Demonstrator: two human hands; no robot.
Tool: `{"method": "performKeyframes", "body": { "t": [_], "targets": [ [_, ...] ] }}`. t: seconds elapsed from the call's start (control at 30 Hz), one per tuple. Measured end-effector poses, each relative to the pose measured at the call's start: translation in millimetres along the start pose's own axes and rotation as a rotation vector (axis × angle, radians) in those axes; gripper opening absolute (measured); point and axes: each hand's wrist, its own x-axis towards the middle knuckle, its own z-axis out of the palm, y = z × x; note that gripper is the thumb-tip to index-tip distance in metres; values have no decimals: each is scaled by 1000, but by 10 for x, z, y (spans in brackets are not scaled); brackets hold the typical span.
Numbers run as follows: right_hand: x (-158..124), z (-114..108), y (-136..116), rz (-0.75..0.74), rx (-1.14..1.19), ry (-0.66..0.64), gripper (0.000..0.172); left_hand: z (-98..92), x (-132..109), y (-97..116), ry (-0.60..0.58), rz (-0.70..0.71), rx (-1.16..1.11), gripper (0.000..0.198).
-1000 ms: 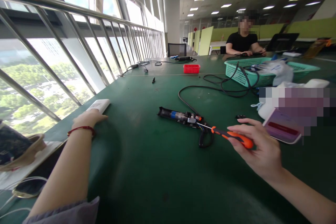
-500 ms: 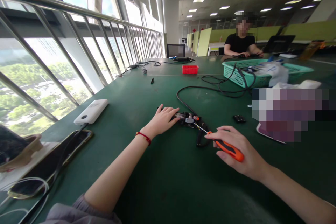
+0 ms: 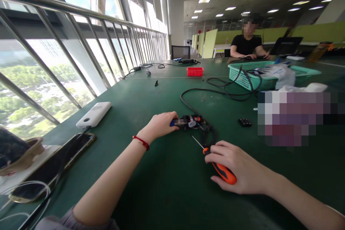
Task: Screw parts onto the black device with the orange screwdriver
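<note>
Opened-up black tool body (image 3: 190, 122) with bare wires lies on our green tabletop (image 3: 161, 187), well right of the white rectangular power bank (image 3: 93, 114). Its long axis runs crosswise, cable end rightward. Our left hand (image 3: 161, 125) has a clenched grip on its blue-banded left end. Our right hand (image 3: 238, 169) grasps the orange-and-black screwdriver (image 3: 221, 171), farther right of the power bank and nearer us, blade pointing up-left toward the body without touching it.

Head camera looks down, close above table (image 3: 151, 194)
</note>
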Motion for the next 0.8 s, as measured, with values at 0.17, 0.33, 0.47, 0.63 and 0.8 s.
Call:
{"method": "performKeyframes", "body": {
  "t": [0.17, 0.33, 0.47, 0.63, 0.8],
  "targets": [
    [-8, -4, -21, -49, 65, -17, 25, -86, -45, -296, -147, -99, -156, 47],
    [-17, 17, -14, -48, 97, -20, 26, -257, -99, -595, -324, -248, -222, 40],
    [-11, 19, 11, -2, 101, -59, 27, -383, -189, -832, -357, -420, -215, 33],
    [4, 18, 30, 30, 106, -99, 29, -547, -361, -1025, -317, -699, -197, 30],
    [4, 30, 35, 53, 111, -125, 31, -654, -483, -964, -93, -900, 81, 32]
  ]
}}
